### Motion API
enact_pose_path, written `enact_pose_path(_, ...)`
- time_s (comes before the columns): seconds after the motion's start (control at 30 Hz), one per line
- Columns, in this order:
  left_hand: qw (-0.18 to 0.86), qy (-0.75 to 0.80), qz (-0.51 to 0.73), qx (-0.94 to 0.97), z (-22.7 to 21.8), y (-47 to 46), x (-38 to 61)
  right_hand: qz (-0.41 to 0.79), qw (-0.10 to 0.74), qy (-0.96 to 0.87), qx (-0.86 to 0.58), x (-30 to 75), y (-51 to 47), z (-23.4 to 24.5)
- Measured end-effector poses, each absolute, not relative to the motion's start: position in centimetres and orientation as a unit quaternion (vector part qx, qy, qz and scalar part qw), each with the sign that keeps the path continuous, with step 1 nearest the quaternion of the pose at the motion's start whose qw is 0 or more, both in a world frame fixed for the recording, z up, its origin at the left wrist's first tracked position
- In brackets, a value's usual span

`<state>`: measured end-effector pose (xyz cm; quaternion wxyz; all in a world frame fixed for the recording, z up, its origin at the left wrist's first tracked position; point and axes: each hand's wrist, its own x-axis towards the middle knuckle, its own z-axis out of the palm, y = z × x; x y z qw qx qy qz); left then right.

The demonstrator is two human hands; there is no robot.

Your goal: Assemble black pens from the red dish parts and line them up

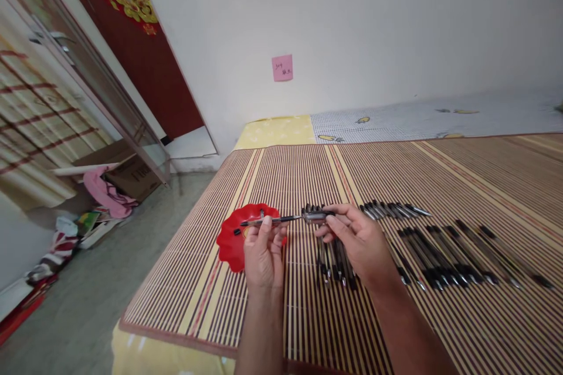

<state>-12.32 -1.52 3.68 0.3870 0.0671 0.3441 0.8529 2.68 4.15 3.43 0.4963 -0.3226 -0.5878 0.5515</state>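
Note:
My left hand (263, 252) is closed on a black pen (268, 221), held level above the striped bamboo mat (308, 181). My right hand (357, 238) pinches a clear grey pen part (314, 217) at the pen's right end, where the two pieces meet. Just left of and behind my left hand lies a red scalloped dish (231, 243) with small dark bits in it. Under and beside my right hand lie several black pens (336, 263) on the mat.
Rows of several more pens (444, 252) and silvery pen parts (391, 210) lie to the right on the mat. The mat's front left edge (176, 334) drops to a grey floor with clothes and a cardboard box (132, 179). A pink note (282, 67) hangs on the wall.

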Motion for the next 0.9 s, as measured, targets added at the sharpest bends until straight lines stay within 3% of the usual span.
enact_pose_path(0.23,0.381,0.352,0.851,0.086,3.83,-1.66,-12.40,0.597,0.487,-0.560,-0.305,2.38,4.46,2.99)
enact_pose_path(0.57,0.363,0.364,0.852,0.104,4.17,-1.74,-12.10,0.538,0.484,-0.611,-0.321,2.59,4.10,3.39)
enact_pose_path(0.9,0.354,0.353,0.861,0.094,3.96,-1.68,-12.27,0.578,0.492,-0.574,-0.306,2.53,4.22,3.68)
